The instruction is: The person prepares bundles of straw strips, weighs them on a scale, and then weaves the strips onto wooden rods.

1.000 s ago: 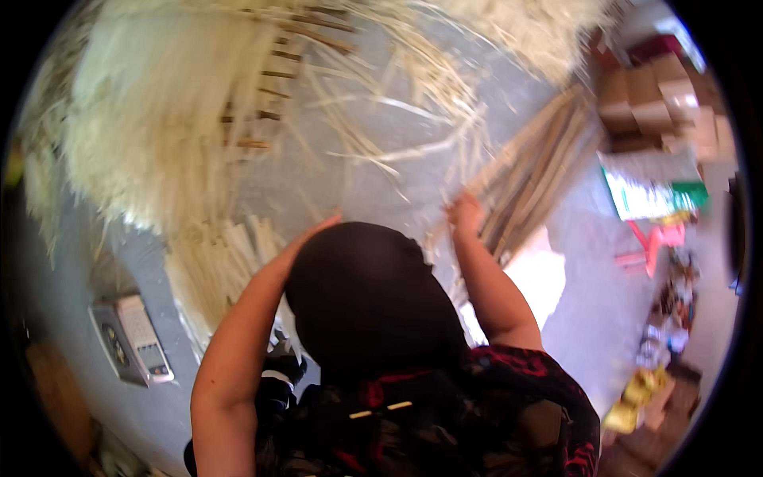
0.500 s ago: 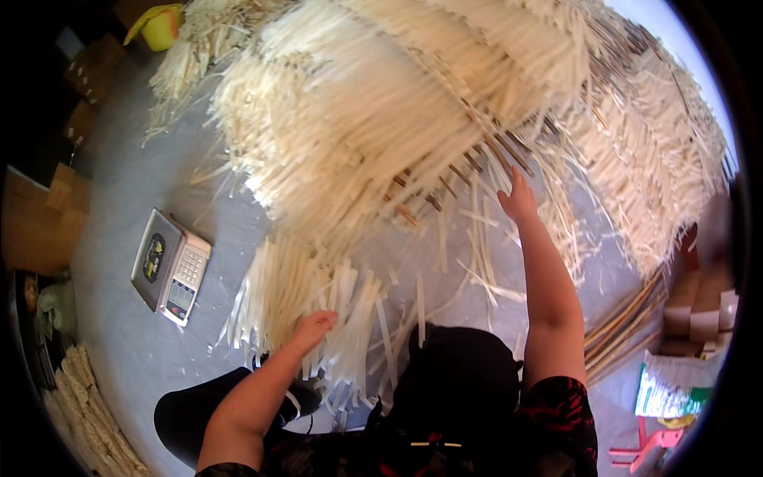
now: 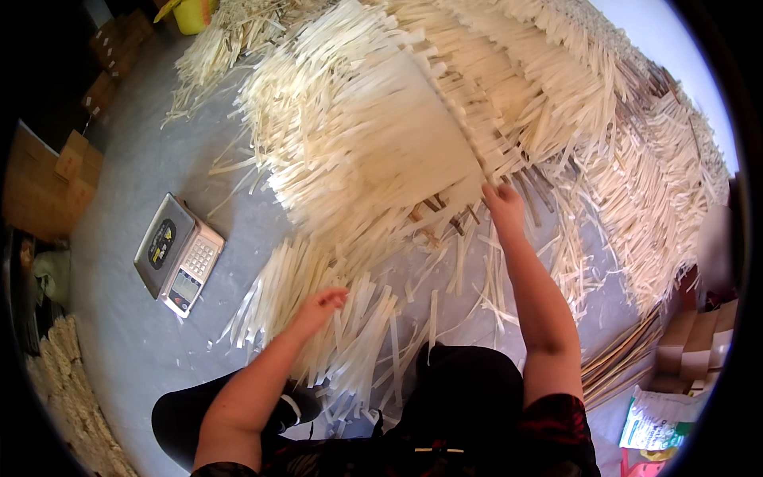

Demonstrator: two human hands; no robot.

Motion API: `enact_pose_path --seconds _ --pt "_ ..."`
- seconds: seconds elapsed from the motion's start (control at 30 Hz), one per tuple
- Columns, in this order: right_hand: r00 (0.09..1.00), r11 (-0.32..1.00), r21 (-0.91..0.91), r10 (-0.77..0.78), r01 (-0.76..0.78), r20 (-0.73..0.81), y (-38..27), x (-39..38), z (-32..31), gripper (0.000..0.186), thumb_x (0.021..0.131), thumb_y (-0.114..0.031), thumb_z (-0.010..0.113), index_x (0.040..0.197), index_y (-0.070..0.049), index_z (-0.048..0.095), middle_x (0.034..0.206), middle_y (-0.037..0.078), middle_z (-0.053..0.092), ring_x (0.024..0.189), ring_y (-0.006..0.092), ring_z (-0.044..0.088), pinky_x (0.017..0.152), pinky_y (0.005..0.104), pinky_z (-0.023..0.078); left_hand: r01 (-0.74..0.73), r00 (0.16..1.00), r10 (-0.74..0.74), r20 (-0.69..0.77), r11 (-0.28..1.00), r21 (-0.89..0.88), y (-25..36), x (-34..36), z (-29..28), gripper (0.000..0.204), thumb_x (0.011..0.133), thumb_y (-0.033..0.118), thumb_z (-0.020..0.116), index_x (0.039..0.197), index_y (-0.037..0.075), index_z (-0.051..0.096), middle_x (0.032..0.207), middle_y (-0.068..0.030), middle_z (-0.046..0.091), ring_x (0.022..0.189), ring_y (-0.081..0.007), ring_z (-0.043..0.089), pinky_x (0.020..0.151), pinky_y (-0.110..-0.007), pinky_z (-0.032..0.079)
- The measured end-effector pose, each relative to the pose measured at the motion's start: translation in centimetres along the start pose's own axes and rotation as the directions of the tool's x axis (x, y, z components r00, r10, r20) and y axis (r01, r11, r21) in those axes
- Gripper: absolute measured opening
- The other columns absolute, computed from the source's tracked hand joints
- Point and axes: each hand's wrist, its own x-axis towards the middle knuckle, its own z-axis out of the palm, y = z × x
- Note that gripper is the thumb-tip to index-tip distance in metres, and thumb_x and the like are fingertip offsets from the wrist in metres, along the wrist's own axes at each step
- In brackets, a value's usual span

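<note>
My right hand (image 3: 506, 208) is closed on the near end of a thin stick (image 3: 461, 131). From that stick a dense row of pale, flat strips (image 3: 389, 131) spreads to the left, slightly blurred, over a broad layer of similar strips. My left hand (image 3: 319, 308) hovers over a loose bundle of whitish strips (image 3: 294, 274) in front of me. Its fingers are loosely bent and point right, the thumb apart, with nothing visible in them. Ends of other dark sticks (image 3: 457, 226) poke out below the layer's near edge.
A digital scale (image 3: 180, 254) lies on the grey floor to the left. Overlapping rows of strips (image 3: 644, 175) cover the right side. A bundle of bare sticks (image 3: 624, 358), cardboard boxes (image 3: 687, 342) and a printed sack (image 3: 658, 421) are at lower right. A yellow bucket (image 3: 193, 14) stands far left.
My right hand, earlier stretched out with thumb apart by the stick ends, has come left and closed on a stick. The strips were more blurred before. My left hand has shifted slightly up.
</note>
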Motion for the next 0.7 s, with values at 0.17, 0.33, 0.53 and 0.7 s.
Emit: enact_pose_path --seconds 0.17,0.33,0.53,0.7 --pt "0.990 0.989 0.135 0.049 -0.067 0.129 1.5 -7.5 -9.5 0.033 0.079 -0.024 0.074 0.065 -0.001 0.055 0.057 -0.005 0.042 0.056 0.0047 0.035 0.048 0.0258 0.027 -0.159 0.886 0.253 -0.388 0.953 0.259 8.2 4.8 -7.1 0.025 0.093 0.014 0.055 0.114 0.003 0.062 0.102 -0.0038 0.066 0.094 -0.0101 0.058 0.086 -0.025 0.045" --pt "0.971 0.961 0.221 0.123 -0.169 0.207 1.0 -13.3 -19.4 0.015 0.081 -0.009 0.071 0.075 -0.002 0.059 0.065 -0.008 0.046 0.059 0.0010 0.036 0.051 0.0204 0.026 -0.426 0.328 0.888 -0.323 0.444 0.788 22.5 8.0 -10.1 0.051 0.082 0.002 0.060 0.130 0.014 0.049 0.129 -0.0109 0.050 0.098 -0.0227 0.056 0.076 -0.029 0.051" --pt "0.966 0.979 0.160 0.086 -0.127 0.244 2.8 -17.2 -29.1 0.010 0.080 -0.008 0.070 0.084 -0.001 0.064 0.074 -0.005 0.056 0.068 0.0027 0.046 0.062 0.0184 0.037 -0.521 0.503 0.864 0.005 0.299 0.800 32.4 8.4 -10.5 0.061 0.077 -0.009 0.060 0.131 0.019 0.050 0.136 -0.0049 0.045 0.104 -0.0164 0.056 0.076 -0.025 0.050" --pt "0.957 0.997 -0.034 0.078 -0.071 0.279 7.0 -19.2 -30.7 0.009 0.080 -0.008 0.069 0.077 -0.004 0.061 0.065 -0.007 0.049 0.062 0.0024 0.041 0.059 0.0201 0.037 -0.400 0.800 0.573 0.178 0.288 0.870 26.0 8.6 -12.1 0.042 0.075 -0.004 0.058 0.114 0.012 0.060 0.107 -0.0075 0.061 0.086 -0.0222 0.061 0.077 -0.028 0.050"
